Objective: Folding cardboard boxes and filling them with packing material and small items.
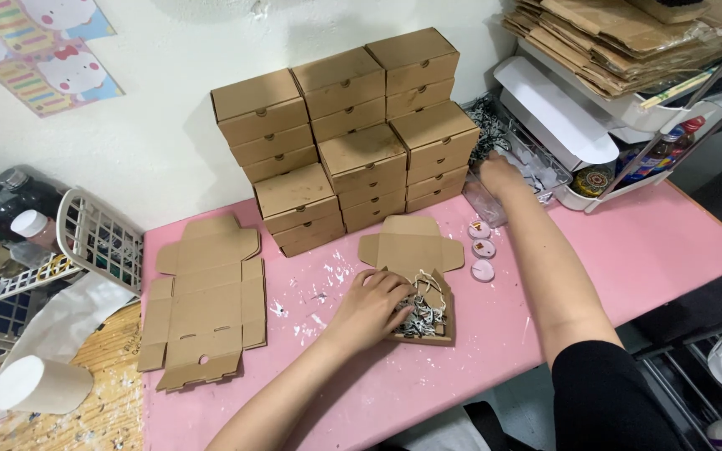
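Note:
An open brown cardboard box (440, 321) sits on the pink table (653, 250), partly filled with shredded paper (422, 311). My left hand (372, 307) rests on the box's left side, fingers pressing into the shreds. My right hand (499, 174) reaches far back into a clear bin of shredded paper (536, 163), fingers hidden among the shreds. Three small round pink tins (481, 249) lie in a row just right of the box's raised lid (411, 240).
Stacks of closed brown boxes (348, 142) stand against the back wall. Flat unfolded box blanks (205, 301) lie at the left. A white basket (100, 238), bottles (6, 213) and a paper roll (40, 386) are further left; flattened cardboard (628, 38) tops white trays at the right.

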